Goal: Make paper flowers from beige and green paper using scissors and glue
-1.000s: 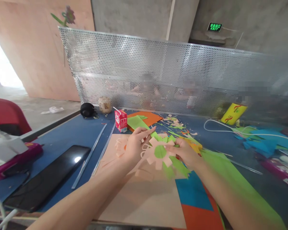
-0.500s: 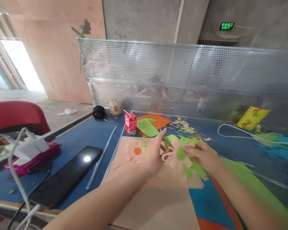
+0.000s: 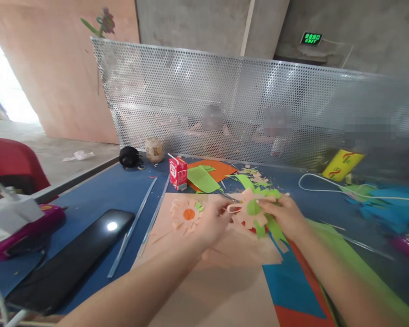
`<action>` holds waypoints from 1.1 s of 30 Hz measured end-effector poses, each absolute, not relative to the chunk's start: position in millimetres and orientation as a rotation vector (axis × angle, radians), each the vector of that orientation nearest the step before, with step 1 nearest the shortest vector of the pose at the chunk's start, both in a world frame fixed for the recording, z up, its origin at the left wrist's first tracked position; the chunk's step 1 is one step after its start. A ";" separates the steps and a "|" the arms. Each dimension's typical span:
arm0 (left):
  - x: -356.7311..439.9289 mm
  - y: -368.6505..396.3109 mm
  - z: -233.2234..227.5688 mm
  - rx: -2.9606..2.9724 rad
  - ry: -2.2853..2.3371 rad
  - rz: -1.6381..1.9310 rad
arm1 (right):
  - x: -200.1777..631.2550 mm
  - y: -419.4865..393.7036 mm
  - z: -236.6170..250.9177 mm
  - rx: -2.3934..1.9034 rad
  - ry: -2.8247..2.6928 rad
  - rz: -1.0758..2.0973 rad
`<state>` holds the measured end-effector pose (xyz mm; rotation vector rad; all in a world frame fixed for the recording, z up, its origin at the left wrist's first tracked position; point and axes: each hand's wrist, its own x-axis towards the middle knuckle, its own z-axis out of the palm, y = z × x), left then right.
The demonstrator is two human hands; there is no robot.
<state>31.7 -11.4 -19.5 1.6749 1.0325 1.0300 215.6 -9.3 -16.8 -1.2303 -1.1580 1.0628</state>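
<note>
Both hands pinch peach paper flower cutout with green round centre [image 3: 250,210]: left hand [image 3: 211,222] closed on left petal, right hand [image 3: 284,215] gripping right edge, above peach paper sheet [image 3: 221,281]

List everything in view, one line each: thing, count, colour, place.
paper flower: 1, peach with green centre, held between both hands
second flower: 1, peach with orange centre, lying on peach sheet
peach sheet: 1, near table edge
carton: 1, red, upright, behind sheet
phone: 1, black, left on blue table
mesh screen: 1, silver, back edge
left hand: at flower's left
right hand: gripping flower
</note>
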 end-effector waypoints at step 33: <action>18.2 6.8 -10.3 1.173 0.964 1.102 | 201.5 -16.7 -3.7 -1.018 -1.105 1.554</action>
